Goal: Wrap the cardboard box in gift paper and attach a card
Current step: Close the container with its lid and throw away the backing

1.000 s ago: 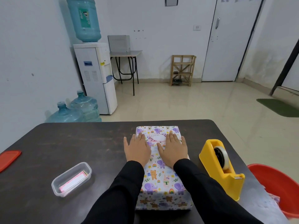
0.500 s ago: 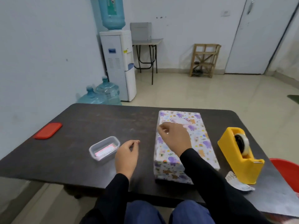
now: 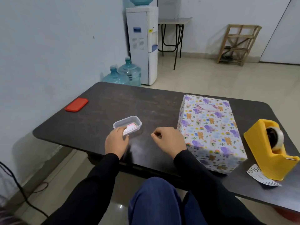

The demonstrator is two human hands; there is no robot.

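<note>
The box [image 3: 211, 132], wrapped in white paper with animal prints, lies on the dark table [image 3: 129, 103] at the right. A pale card [image 3: 206, 108] is on its top near the far end. My left hand [image 3: 116, 142] grips the near end of a clear plastic container [image 3: 132, 121] that holds pink-edged cards [image 3: 130, 128]. My right hand [image 3: 168, 140] rests on the table just left of the box, apart from it. Its fingers are curled, and I see nothing in them.
A yellow tape dispenser [image 3: 266, 148] stands right of the box, with a printed paper scrap [image 3: 259, 176] at its near side. A red lid [image 3: 76, 104] lies at the far left. Beyond the table are a water dispenser [image 3: 142, 46] and water bottles [image 3: 123, 73].
Both hands have left the top of the box. My left hand moved left to the clear container and took hold of it. My right hand came down onto the table beside the box.
</note>
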